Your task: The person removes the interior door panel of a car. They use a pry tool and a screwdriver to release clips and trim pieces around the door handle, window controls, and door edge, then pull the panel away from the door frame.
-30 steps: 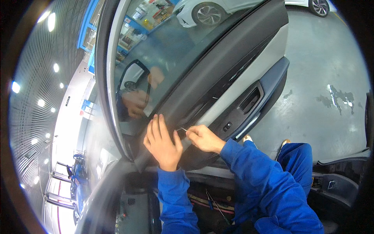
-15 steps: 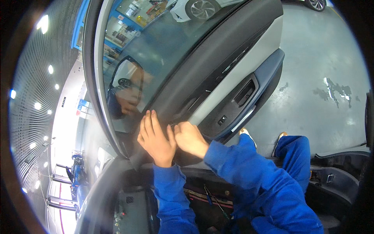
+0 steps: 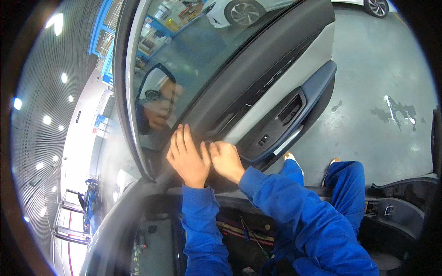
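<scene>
An opened car door stretches away from me, with its dark inner trim panel facing up toward my view. My left hand lies flat on the panel's near upper corner, fingers stretched out and close together below the window glass. Beside its thumb, my right hand is closed, knuckles up, against the near end of the light grey trim strip. Whatever its fingertips grip is hidden. Farther along the door are a switch and a dark blue armrest.
Through the glass shows the side mirror. A white car's wheel stands beyond the door. Thin tools lie below my arms. The door sill runs at right, and a wet-looking patch marks the grey floor.
The view has shifted slightly, so the door frame and mirror sit a little farther right. Both hands stay at the same corner, with a slightly wider gap between them.
</scene>
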`<state>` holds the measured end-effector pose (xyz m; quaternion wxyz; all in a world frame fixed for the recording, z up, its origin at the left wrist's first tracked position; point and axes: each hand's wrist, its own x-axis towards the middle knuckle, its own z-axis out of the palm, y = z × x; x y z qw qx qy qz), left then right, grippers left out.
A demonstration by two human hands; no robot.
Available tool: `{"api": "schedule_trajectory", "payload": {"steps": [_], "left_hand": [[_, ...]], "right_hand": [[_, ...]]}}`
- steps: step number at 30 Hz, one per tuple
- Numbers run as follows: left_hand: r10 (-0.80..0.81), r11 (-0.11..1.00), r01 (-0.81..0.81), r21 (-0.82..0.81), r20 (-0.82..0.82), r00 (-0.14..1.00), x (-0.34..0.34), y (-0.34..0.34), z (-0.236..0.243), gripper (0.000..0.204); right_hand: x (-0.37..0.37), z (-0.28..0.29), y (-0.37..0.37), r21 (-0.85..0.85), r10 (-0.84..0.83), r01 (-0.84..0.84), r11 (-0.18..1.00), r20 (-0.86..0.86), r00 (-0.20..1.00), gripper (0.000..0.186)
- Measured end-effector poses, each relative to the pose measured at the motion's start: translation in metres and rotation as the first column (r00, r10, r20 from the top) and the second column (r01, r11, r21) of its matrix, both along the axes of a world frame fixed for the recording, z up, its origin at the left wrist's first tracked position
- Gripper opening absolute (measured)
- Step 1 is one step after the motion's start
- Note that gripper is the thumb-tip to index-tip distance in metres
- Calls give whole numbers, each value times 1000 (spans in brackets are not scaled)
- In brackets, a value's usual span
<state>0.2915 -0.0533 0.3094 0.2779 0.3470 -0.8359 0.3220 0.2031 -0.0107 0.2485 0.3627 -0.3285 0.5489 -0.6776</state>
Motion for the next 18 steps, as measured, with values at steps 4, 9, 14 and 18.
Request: {"api": "schedule_trajectory", "payload": {"steps": [4, 9, 14, 18], "left_hand": [[12, 1000, -12, 14, -1, 1000, 0, 1, -1, 67], [20, 1000, -20, 16, 7, 1000, -2, 2, 1, 69], [27, 1000, -28, 9, 11, 1000, -2, 2, 0, 69], [27, 1000, -27, 4, 13, 1000, -1, 1, -1, 69]], "right_hand": [[0, -10, 0, -78, -24, 23, 997, -17, 1000, 33], [-5, -20, -3, -128, 9, -13, 992, -35, 999, 30], [-4, -25, -5, -163, -19, 11, 987, -47, 999, 30], [-5, -20, -3, -136, -28, 21, 990, -49, 998, 31]]}}
